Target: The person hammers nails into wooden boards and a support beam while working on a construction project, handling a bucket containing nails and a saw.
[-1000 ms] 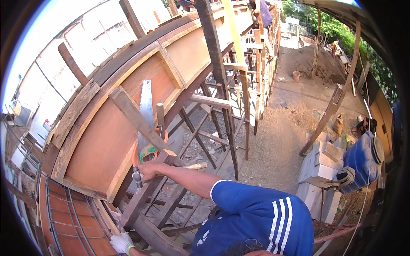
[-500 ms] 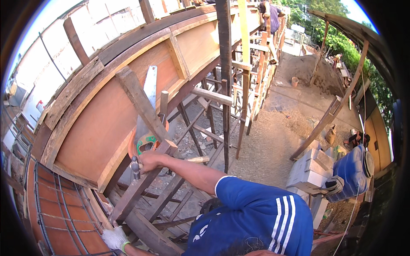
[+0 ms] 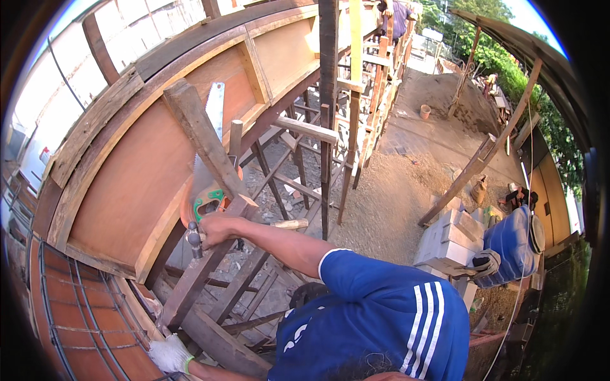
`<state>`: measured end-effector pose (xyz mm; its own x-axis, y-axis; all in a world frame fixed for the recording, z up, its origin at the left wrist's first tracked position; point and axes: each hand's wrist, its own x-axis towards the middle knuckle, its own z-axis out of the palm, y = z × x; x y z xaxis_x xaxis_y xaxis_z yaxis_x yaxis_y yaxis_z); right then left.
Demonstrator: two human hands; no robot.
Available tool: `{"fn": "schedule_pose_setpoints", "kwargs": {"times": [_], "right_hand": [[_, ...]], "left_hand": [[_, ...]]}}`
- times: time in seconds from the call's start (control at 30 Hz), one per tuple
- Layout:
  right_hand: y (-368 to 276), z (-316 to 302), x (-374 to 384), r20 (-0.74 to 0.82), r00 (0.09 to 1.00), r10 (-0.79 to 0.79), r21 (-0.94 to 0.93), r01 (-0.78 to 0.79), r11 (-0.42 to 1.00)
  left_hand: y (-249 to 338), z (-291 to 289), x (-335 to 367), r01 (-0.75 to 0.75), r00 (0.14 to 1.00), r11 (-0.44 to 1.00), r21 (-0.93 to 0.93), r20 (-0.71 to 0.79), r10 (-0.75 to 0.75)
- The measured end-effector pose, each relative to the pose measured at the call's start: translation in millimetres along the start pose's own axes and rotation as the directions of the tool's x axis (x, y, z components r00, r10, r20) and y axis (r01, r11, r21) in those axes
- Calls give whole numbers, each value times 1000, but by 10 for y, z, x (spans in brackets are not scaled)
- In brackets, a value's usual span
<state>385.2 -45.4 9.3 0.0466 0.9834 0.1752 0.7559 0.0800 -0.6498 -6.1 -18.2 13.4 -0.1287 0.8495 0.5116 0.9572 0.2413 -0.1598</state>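
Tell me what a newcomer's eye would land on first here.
The bright blue shirt with white shoulder stripes dominates the lower middle, its sleeve leading left to the bare right hand, which grips a hammer. Just above that hand, a handsaw pokes up behind a slanting timber. Toward the right edge, a blue barrel stands out beside pale blocks.

Bright daylight falls on an open-air building site. At the upper left, a pale wall (image 3: 130, 28) is nearly washed out. Gravelly ground (image 3: 387, 184) spreads across the right, with a grey-brown mound (image 3: 438, 95) farther back. Near it, a slanting roof (image 3: 508, 32) stands over wooden posts (image 3: 489, 162), green trees (image 3: 499, 60) and a yellowish wall (image 3: 548, 197).
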Motion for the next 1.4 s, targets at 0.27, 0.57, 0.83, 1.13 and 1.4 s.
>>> {"fn": "schedule_pose_setpoints", "kwargs": {"times": [0.27,0.57,0.83,1.13,1.4], "right_hand": [[11,42,84,42,998,39,-8,-39,999],[116,135,159,16,999,37,-16,-37,999],[32,70,93,26,999,23,-23,-22,1000],[57,81,108,15,1000,-14,-17,14,1000],[22,48,50,8,1000,-12,16,12,1000]], "left_hand": [[23,-90,1,31,996,1000,3,83,-32],[77,-130,-31,22,1000,1000,3,-14,-22],[54,-142,-59,13,1000,1000,-15,3,-13],[27,-60,-43,-10,1000,1000,1,-12,10],[69,-218,-68,17,998,1000,-13,53,-17]]}}
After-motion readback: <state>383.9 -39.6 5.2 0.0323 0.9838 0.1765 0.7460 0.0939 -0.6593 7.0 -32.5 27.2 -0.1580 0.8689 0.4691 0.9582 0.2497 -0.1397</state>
